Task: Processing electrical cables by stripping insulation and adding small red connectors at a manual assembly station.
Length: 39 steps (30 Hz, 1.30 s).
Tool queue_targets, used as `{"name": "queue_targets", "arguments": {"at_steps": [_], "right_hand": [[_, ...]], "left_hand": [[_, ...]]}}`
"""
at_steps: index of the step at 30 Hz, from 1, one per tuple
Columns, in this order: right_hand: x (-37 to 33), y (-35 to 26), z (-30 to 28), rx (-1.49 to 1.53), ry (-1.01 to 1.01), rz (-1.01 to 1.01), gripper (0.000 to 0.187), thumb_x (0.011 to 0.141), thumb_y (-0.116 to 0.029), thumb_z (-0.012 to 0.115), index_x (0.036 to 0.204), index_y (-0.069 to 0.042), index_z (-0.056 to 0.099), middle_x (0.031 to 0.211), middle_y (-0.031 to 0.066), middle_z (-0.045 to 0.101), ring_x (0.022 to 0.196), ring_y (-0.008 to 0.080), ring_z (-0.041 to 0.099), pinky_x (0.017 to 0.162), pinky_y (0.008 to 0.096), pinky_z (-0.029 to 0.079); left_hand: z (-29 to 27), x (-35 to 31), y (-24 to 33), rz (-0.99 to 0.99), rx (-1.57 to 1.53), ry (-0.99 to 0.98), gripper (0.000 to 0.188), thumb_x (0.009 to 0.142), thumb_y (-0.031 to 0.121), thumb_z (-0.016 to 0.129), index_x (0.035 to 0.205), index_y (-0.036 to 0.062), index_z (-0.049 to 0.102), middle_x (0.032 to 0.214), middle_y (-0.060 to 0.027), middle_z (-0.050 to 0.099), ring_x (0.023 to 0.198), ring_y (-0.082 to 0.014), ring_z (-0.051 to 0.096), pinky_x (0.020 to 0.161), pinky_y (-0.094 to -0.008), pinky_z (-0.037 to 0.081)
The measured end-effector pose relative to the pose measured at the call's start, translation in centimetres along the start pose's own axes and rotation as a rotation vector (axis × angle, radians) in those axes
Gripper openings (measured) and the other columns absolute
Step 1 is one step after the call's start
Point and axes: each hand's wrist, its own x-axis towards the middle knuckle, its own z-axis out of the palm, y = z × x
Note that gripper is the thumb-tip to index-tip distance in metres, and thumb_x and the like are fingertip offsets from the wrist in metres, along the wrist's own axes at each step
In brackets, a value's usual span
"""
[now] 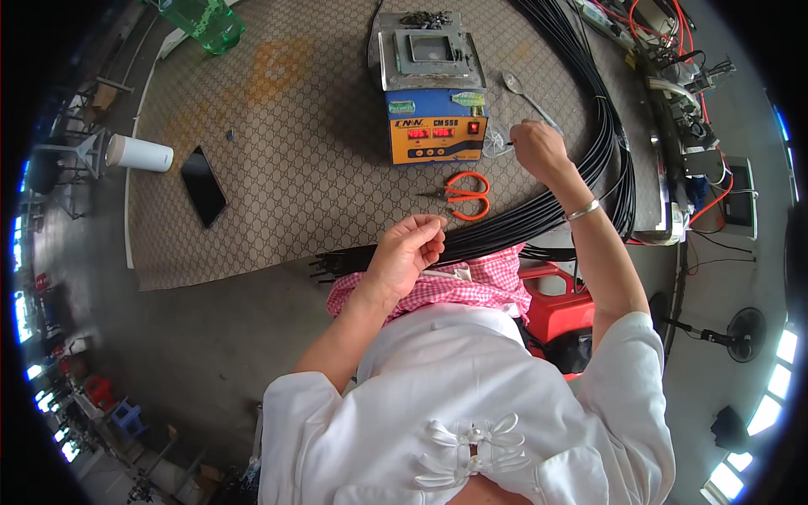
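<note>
My left hand [410, 251] is closed in a pinch just over the near edge of the table, beside the bundle of black cables [505, 217]. Whatever its fingertips hold, if anything, is too small to make out. Farther right, my right hand [543, 153] has its fingers drawn together next to a crumpled clear plastic piece [497, 141]; what they grip is hidden. Between the hands lie scissors with orange handles [468, 196], their blades pointing left. Behind them stands a blue and orange solder pot [435, 126] with lit red displays and a square opening on top.
A metal spoon [532, 101] lies right of the pot. Black cables curve along the table's right side. To the left are a dark phone [204, 187], a white cup [140, 154] on its side and a green bottle [204, 23]. A red stool [555, 303] stands below the table edge.
</note>
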Motion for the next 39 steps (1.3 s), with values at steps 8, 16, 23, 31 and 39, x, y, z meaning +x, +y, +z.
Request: {"name": "queue_targets", "arguments": {"at_steps": [8, 16, 23, 31, 39], "right_hand": [[0.3, -0.3, 0.3, -0.014, -0.015, -0.002, 0.012, 0.069, -0.001, 0.051, 0.073, -0.002, 0.063, 0.082, 0.0152, 0.061, 0.08, 0.0312, 0.059, 0.069, 0.0374, 0.048], [-0.8, 1.2, 0.2, 0.133, 0.063, -0.035, 0.012, 0.068, -0.002, 0.053, 0.074, -0.004, 0.063, 0.078, 0.0122, 0.058, 0.081, 0.0291, 0.057, 0.069, 0.036, 0.046], [-0.5, 1.0, 1.0, 0.088, 0.013, 0.025, 0.009, 0.07, -0.006, 0.054, 0.071, -0.004, 0.063, 0.082, 0.0117, 0.06, 0.081, 0.029, 0.058, 0.071, 0.0357, 0.046], [-1.8, 0.4, -4.3, 0.604, -0.031, 0.206, 0.013, 0.071, -0.009, 0.062, 0.081, -0.003, 0.066, 0.069, 0.0091, 0.06, 0.069, 0.0211, 0.059, 0.061, 0.0304, 0.045], [0.0, -1.8, -8.5, 0.508, 0.438, -0.145, 0.008, 0.068, -0.002, 0.064, 0.076, 0.0, 0.063, 0.075, 0.0071, 0.057, 0.068, 0.0226, 0.057, 0.061, 0.0297, 0.045]], "left_hand": [[-0.5, 0.2, -0.5, -0.02, -0.028, 0.005, 0.011, 0.085, 0.013, 0.056, 0.092, 0.005, 0.057, 0.075, 0.0007, 0.057, 0.065, -0.0064, 0.052, 0.059, -0.0185, 0.042], [-0.6, 0.2, -0.7, -0.027, -0.002, 0.002, 0.011, 0.085, 0.012, 0.055, 0.093, 0.0042, 0.057, 0.075, 0.0009, 0.056, 0.066, -0.0071, 0.052, 0.06, -0.0199, 0.042], [-0.5, 0.0, -1.1, -0.023, -0.002, 0.0, 0.011, 0.085, 0.013, 0.056, 0.092, 0.0055, 0.058, 0.074, 0.0013, 0.057, 0.065, -0.0062, 0.052, 0.059, -0.0184, 0.042], [-0.8, -0.1, -1.1, -0.035, -0.01, 0.025, 0.01, 0.084, 0.013, 0.057, 0.091, 0.0065, 0.058, 0.074, 0.0017, 0.056, 0.065, -0.006, 0.052, 0.058, -0.0182, 0.041], [-1.3, 0.7, -1.6, -0.034, -0.033, 0.005, 0.009, 0.084, 0.013, 0.057, 0.089, 0.0058, 0.057, 0.073, 0.0013, 0.056, 0.064, -0.0064, 0.052, 0.057, -0.0188, 0.041]]}}
